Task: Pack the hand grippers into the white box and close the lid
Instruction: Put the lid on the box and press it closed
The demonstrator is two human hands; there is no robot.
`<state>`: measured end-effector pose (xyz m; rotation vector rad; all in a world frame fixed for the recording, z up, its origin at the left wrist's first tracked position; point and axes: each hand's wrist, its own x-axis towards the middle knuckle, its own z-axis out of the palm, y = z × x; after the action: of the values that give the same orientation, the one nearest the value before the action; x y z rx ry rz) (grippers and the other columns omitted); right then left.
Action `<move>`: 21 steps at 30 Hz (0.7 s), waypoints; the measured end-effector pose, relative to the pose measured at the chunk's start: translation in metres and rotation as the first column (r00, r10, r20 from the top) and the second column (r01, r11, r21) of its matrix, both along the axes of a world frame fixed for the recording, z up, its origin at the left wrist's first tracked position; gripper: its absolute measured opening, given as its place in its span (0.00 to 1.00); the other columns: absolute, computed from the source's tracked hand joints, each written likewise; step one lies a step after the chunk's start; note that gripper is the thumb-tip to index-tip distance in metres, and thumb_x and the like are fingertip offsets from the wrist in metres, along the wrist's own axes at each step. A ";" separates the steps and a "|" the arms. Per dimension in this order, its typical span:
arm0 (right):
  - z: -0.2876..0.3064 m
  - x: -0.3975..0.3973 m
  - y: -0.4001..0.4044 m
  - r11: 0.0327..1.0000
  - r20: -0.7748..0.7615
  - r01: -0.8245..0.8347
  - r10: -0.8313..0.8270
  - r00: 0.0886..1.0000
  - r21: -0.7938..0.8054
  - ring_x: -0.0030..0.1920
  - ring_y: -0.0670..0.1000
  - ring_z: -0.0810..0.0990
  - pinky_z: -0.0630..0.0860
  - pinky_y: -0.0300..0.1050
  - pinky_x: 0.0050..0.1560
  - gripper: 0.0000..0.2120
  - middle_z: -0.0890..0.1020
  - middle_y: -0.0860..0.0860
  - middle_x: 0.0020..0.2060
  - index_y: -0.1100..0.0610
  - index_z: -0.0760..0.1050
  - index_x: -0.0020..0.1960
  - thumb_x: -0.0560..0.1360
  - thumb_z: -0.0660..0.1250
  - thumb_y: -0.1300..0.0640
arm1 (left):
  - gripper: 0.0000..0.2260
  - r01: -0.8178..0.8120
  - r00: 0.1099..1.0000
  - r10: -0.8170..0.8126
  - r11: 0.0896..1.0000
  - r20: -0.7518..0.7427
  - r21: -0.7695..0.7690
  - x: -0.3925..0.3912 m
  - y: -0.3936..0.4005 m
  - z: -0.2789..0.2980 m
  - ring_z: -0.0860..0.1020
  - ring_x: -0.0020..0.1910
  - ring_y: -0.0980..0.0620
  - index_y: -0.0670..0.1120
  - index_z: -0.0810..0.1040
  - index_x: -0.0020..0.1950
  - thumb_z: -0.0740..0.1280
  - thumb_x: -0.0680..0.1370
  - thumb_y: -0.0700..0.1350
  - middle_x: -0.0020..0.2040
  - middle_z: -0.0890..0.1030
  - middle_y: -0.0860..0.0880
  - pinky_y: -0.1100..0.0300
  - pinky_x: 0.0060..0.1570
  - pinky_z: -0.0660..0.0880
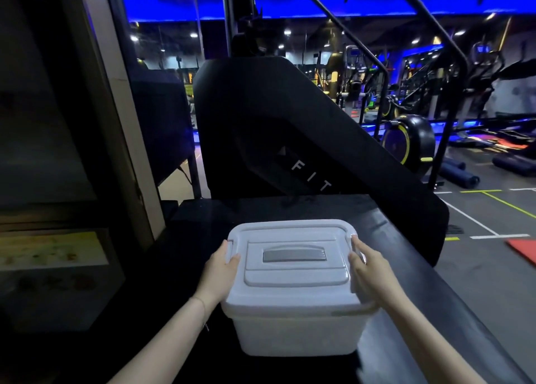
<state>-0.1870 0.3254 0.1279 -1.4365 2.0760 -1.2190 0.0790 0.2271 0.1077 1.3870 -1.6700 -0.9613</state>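
Observation:
The white box (293, 330) stands on a black surface in front of me, its white lid (295, 293) lying flat on top with a grey handle (294, 255) folded down in the middle. My left hand (222, 270) grips the lid's left edge at the side latch, thumb on top. At the right edge, my right hand (369, 270) holds the lid the same way. No hand grippers are in sight; the box walls are cloudy and hide the inside.
The black surface (203, 224) belongs to a large black stair machine (275, 122) rising behind the box. A dark wall panel (58, 151) stands at the left. At the right are gym floor with painted lines (478, 218), an exercise bike (406, 140) and rolled mats (458, 173).

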 end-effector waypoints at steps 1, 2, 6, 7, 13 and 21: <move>0.001 0.000 0.001 1.000 -0.012 0.000 0.000 1.000 0.024 0.68 0.56 0.70 0.65 0.43 0.59 0.20 0.73 0.55 0.67 0.59 0.66 0.71 0.79 0.56 0.61 | 0.10 0.002 1.000 -0.002 1.000 0.010 0.008 -0.001 0.000 0.000 0.79 0.53 0.49 0.47 0.75 0.58 0.59 0.79 0.42 0.52 0.82 0.50 0.47 0.58 0.75; 0.001 -0.001 0.002 0.999 -0.018 0.001 0.000 1.000 0.050 0.67 0.58 0.71 0.66 0.44 0.59 0.19 0.75 0.57 0.66 0.61 0.67 0.69 0.79 0.55 0.61 | 0.10 0.006 1.000 -0.007 1.000 0.027 0.028 -0.001 0.000 -0.001 0.79 0.54 0.49 0.47 0.75 0.59 0.59 0.79 0.42 0.53 0.81 0.50 0.48 0.58 0.74; -0.006 -0.001 0.006 0.987 -0.039 0.011 -0.005 0.999 0.160 0.57 0.61 0.77 0.70 0.47 0.53 0.16 0.79 0.62 0.56 0.64 0.69 0.65 0.79 0.54 0.61 | 0.16 0.022 0.996 -0.028 0.997 0.085 0.068 -0.002 0.001 -0.008 0.76 0.61 0.48 0.46 0.70 0.68 0.58 0.80 0.45 0.62 0.78 0.49 0.48 0.63 0.71; -0.008 -0.001 0.006 0.985 -0.048 0.008 0.000 0.999 0.171 0.54 0.61 0.78 0.71 0.47 0.51 0.15 0.80 0.62 0.53 0.65 0.69 0.63 0.79 0.54 0.61 | 0.19 0.020 0.994 -0.029 0.997 0.108 0.079 -0.003 0.002 -0.008 0.74 0.64 0.47 0.45 0.67 0.71 0.58 0.80 0.46 0.66 0.75 0.48 0.48 0.65 0.70; -0.018 -0.006 -0.005 0.978 -0.276 -0.010 0.069 0.959 0.208 0.45 0.58 0.74 0.66 0.48 0.42 0.07 0.72 0.55 0.43 0.60 0.64 0.43 0.79 0.52 0.61 | 0.24 0.007 0.970 -0.016 0.999 0.241 0.038 -0.015 0.012 -0.008 0.56 0.76 0.49 0.40 0.50 0.77 0.52 0.83 0.42 0.78 0.55 0.48 0.60 0.70 0.54; -0.020 -0.007 -0.013 0.970 -0.414 0.048 0.057 0.908 0.238 0.44 0.57 0.70 0.65 0.48 0.42 0.06 0.72 0.53 0.45 0.59 0.65 0.42 0.76 0.52 0.64 | 0.21 -0.021 0.897 0.002 0.999 0.443 0.039 -0.023 0.010 0.001 0.64 0.70 0.40 0.39 0.55 0.75 0.53 0.82 0.41 0.73 0.63 0.37 0.53 0.65 0.63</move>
<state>-0.1944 0.3122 0.1077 -1.6921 2.3918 -0.6548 0.0563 0.2375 0.1090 1.7395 -1.9740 -0.7077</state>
